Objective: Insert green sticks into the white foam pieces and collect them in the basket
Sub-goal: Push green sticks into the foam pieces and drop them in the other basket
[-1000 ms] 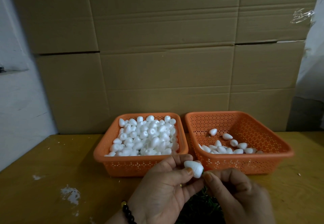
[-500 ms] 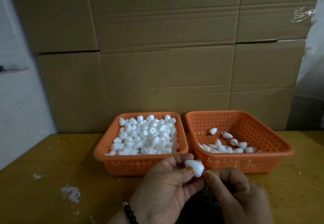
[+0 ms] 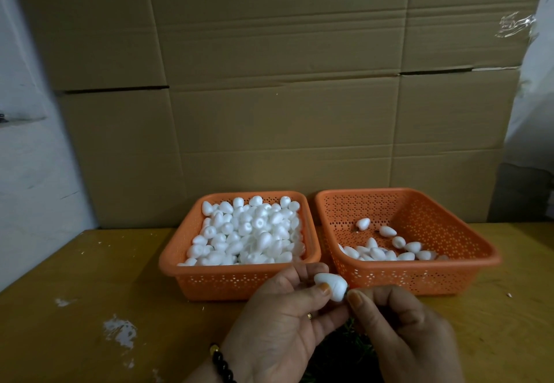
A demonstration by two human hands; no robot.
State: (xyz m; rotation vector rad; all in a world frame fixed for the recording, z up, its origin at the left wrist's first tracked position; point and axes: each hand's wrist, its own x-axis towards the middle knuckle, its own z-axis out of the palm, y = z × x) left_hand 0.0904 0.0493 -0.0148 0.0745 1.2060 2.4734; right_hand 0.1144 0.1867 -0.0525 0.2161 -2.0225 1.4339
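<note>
- Left hand (image 3: 281, 319): palm up, thumb and fingertips pinching a white foam piece (image 3: 331, 288).
- Right hand (image 3: 407, 331): knuckles up, fingers curled, thumb tip against the piece's lower end.

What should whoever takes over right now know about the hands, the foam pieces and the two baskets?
Left hand: pinches one foam piece in front of the baskets.
Right hand: fingertips pinched at that piece's lower end, where a bit of green shows; the stick itself is mostly hidden.
Left basket: heaped with foam pieces.
Right basket: a small row of pieces lies in it.
Done: a few collected. Left: finish this one, drop it in the right basket, then work through the heap.
</note>
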